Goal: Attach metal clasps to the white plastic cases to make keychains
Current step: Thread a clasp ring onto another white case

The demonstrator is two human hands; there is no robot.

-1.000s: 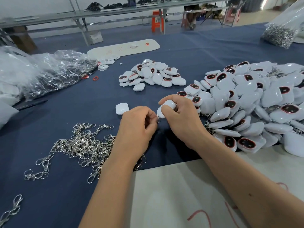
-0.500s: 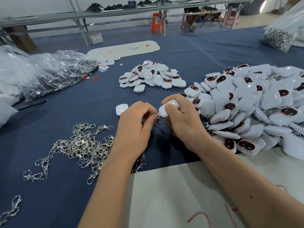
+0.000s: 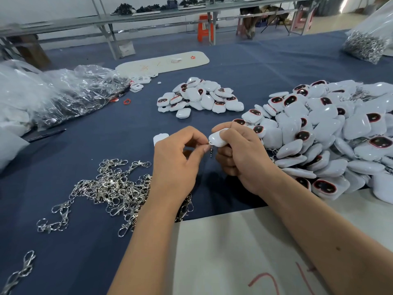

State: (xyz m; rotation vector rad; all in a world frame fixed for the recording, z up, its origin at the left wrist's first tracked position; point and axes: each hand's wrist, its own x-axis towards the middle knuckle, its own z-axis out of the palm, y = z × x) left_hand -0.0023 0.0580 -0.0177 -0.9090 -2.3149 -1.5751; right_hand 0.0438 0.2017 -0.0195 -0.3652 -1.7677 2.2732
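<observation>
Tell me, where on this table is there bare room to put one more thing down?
Bare blue cloth lies between the tangle of metal clasps and the crumpled plastic bags, and beyond the small pile of white cases toward the white board. The right side is crowded by the big heap of cases; both hands work in the middle.

Small factory or assembly workshop, piecework bench. Long table (image 3: 276,60) under blue cloth, bulk parts loose on it: big heap of white cases (image 3: 331,133) right, smaller heap (image 3: 200,96) far centre, tangle of metal clasps (image 3: 110,188) near left, plastic bags (image 3: 53,94) far left, bag of clasps (image 3: 365,45) far right. Metal-framed benches (image 3: 148,18) and bare floor behind.
</observation>
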